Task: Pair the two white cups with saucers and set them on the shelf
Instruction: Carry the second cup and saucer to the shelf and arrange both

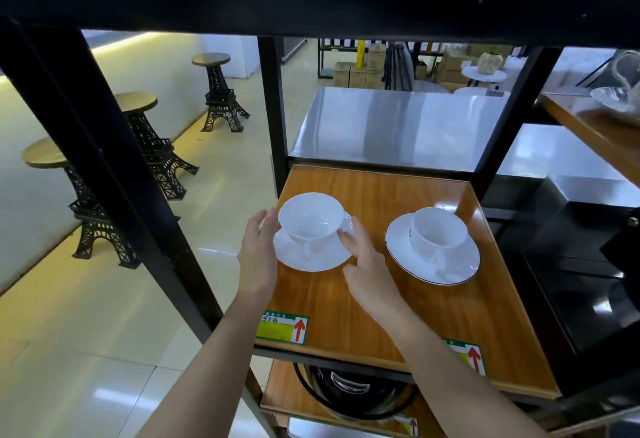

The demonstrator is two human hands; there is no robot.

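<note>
Left hand (258, 254): open, fingers spread beside left cup (310, 217), fingertips at its rim
Right hand (363, 264): open, fingertips touching left saucer (311, 255)
Left cup: on its saucer, on shelf (374, 302)
Right cup (440, 231): on saucer (433, 254), just beside

two cups on saucers (313, 257), wooden shelf (381, 302)
</note>
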